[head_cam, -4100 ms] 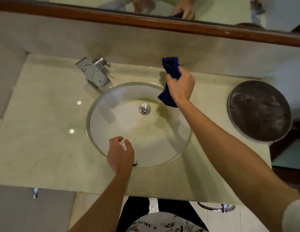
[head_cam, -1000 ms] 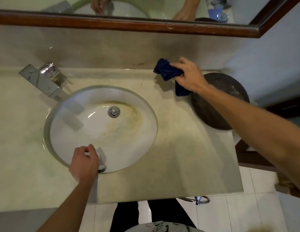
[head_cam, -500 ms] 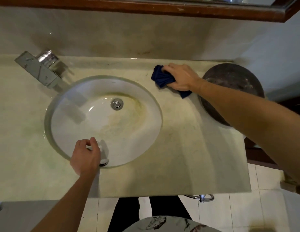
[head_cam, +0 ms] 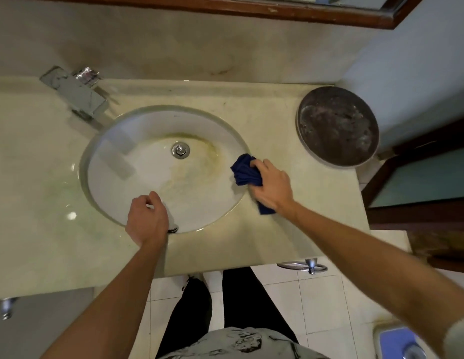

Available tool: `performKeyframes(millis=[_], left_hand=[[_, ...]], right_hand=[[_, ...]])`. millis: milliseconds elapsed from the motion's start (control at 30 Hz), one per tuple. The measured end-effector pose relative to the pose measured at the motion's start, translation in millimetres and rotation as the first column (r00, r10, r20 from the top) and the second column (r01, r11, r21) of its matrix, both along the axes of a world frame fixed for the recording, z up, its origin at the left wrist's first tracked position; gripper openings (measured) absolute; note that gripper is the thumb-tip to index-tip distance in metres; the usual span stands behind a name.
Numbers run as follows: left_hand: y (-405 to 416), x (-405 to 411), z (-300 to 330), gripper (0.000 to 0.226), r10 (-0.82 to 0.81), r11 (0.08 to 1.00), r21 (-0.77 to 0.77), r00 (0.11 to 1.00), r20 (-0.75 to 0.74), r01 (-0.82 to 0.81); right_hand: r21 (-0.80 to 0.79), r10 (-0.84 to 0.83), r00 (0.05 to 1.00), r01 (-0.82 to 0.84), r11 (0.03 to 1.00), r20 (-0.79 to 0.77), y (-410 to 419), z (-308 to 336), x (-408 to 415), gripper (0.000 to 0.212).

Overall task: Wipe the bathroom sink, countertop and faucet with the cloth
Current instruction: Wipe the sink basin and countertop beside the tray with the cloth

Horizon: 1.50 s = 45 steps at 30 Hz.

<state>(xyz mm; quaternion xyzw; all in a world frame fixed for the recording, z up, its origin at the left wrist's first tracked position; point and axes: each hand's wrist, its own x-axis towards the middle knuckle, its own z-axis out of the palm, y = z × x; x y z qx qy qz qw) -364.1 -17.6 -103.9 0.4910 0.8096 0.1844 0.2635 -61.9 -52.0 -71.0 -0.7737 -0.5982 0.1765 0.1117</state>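
Gripping a bunched dark blue cloth (head_cam: pixel 245 173), the right hand (head_cam: pixel 273 186) lies palm-down at the right rim of the sink (head_cam: pixel 127 206), its fingers curled shut around the fabric. The cloth straddles the rim: its crumpled front overhangs the basin wall, and a tail shows under the heel of the hand on the countertop (head_cam: pixel 290 229). The right forearm runs diagonally from the lower right corner, wrist nearly straight. The left hand (head_cam: pixel 146 218) rests at the near rim of the sink, knuckles up, fingers loosely curled toward the basin; whether they press on the rim or hold anything cannot be told, since the fingertips are hidden. The left forearm rises from the lower left. Yellow-brown staining rings the drain (head_cam: pixel 180 150) and spreads toward the cloth. A chrome faucet (head_cam: pixel 78 95) stands at the far left of the basin, well apart from both hands. A dark round tray (head_cam: pixel 337 125) sits at the far right corner of the countertop.
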Motion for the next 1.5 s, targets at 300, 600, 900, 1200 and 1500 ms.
performKeyframes(millis=[300,600,900,1200,1500], left_hand=[[-3,-14,13,0.038,0.096,0.978,0.151,0.950,0.297,-0.146],[-7,-12,9,0.034,0.028,0.996,0.084,0.989,0.145,-0.040],[-5,-7,8,0.032,-0.008,0.999,0.039,0.996,0.089,0.005],[3,-23,11,0.034,0.167,0.966,0.074,0.812,0.560,-0.249],[20,-8,10,0.042,0.348,0.920,-0.041,0.768,0.538,-0.389]], right_hand=[[-0.310,-0.617,0.321,0.647,0.697,-0.718,63,-1,-212,0.012],[0.123,-0.311,0.675,0.513,0.850,-0.669,66,63,-66,0.018],[-0.016,-0.586,0.765,0.605,0.796,-0.267,-84,27,-16,0.029],[-0.095,-0.588,0.577,0.663,0.742,-0.567,-22,-1,-219,0.028],[0.030,-0.324,0.474,0.599,0.800,-0.819,114,34,-173,0.030]])
